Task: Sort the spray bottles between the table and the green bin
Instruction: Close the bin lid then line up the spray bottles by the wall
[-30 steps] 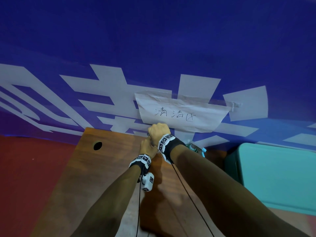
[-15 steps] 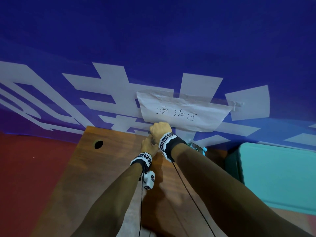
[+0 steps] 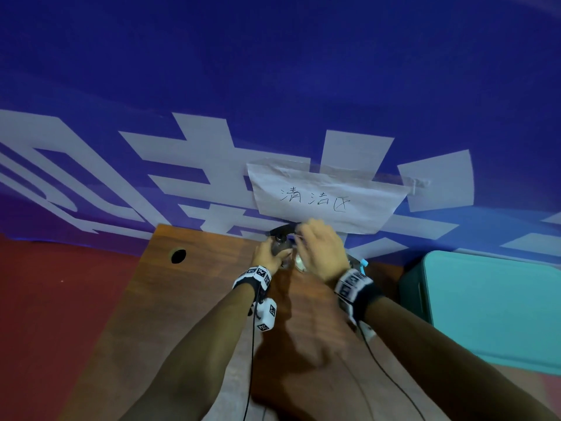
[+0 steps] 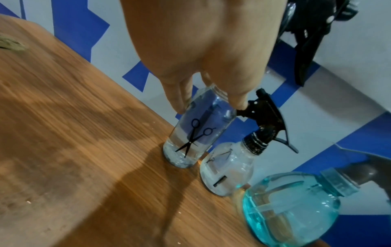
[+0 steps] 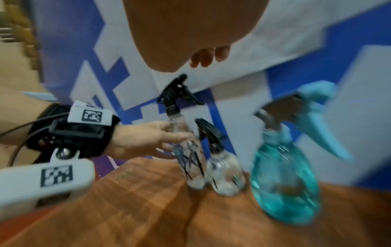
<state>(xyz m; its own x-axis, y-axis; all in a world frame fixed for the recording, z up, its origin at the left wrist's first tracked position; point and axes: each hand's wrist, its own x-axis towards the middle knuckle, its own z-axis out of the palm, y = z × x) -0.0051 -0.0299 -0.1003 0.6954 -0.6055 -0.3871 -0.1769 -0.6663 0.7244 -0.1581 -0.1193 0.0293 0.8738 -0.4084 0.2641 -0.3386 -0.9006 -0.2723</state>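
Note:
Three spray bottles stand in a row at the table's (image 3: 182, 299) far edge, against the blue wall. My left hand (image 3: 271, 253) grips the tall clear bottle (image 4: 196, 132) with a scissors print and a black trigger head (image 5: 177, 93), which stands upright on the wood. Beside it on the right stand a small clear bottle (image 4: 228, 168) and then a teal bottle (image 4: 289, 208). My right hand (image 3: 318, 247) hovers open above the bottles, its fingertips (image 5: 209, 56) touching nothing. The green bin (image 3: 485, 305) sits right of the table with its lid shut.
A paper sign (image 3: 318, 199) is taped to the blue and white banner behind the bottles. The tabletop has a round cable hole (image 3: 178, 256) near its far left. Red floor lies to the left of the table.
My right hand, earlier closed over the top of the tall bottle, has let go, opened and drawn back to the right. My left hand keeps hold of the bottle.

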